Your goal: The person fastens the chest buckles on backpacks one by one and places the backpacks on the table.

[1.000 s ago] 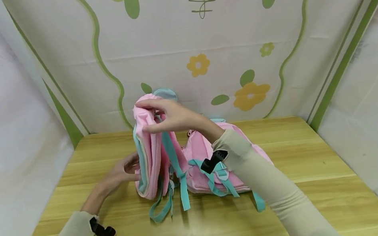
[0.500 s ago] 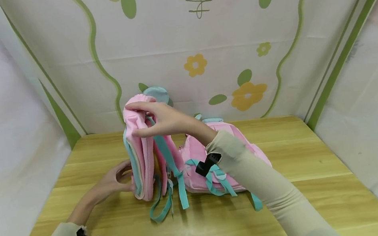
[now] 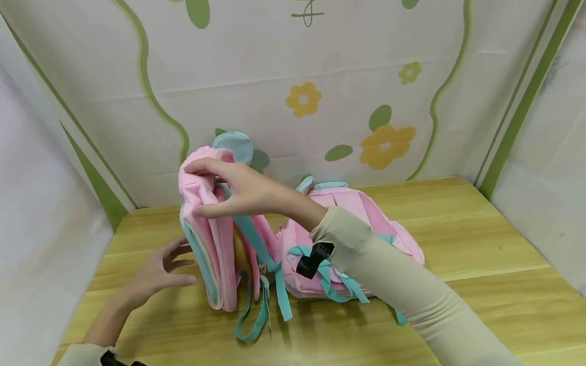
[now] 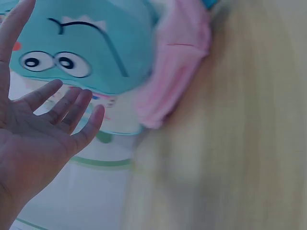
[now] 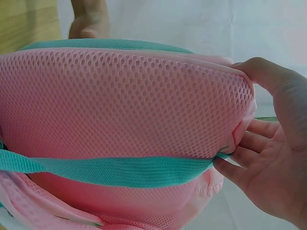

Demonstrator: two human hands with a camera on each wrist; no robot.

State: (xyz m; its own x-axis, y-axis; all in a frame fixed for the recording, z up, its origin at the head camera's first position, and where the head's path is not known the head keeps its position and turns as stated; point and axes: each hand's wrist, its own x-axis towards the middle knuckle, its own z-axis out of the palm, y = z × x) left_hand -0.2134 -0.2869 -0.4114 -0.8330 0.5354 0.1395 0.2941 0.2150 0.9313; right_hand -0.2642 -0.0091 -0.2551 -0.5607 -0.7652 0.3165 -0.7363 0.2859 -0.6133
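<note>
A small pink child's backpack (image 3: 226,248) stands upright on the wooden table, with teal straps hanging down its right side. My right hand (image 3: 240,190) grips its top, thumb on the near side and fingers over the far side. In the right wrist view, the backpack's pink mesh panel (image 5: 124,100) and a teal strap (image 5: 120,170) show beside that hand. My left hand (image 3: 156,274) is held with fingers spread, just left of the bag's front. The left wrist view shows a teal cartoon face (image 4: 96,48) on that front, beyond the open palm (image 4: 33,148).
Another pink backpack (image 3: 349,206) with teal straps lies on the table (image 3: 317,354) to the right, partly hidden by my right forearm. A white curtain with printed flowers (image 3: 304,99) rises behind the table, and white cloth hangs at both sides.
The upright backpack has shifted left in my right hand's grip, away from the other backpack. My left hand has moved left too, its fingers drawing off the bag's front.
</note>
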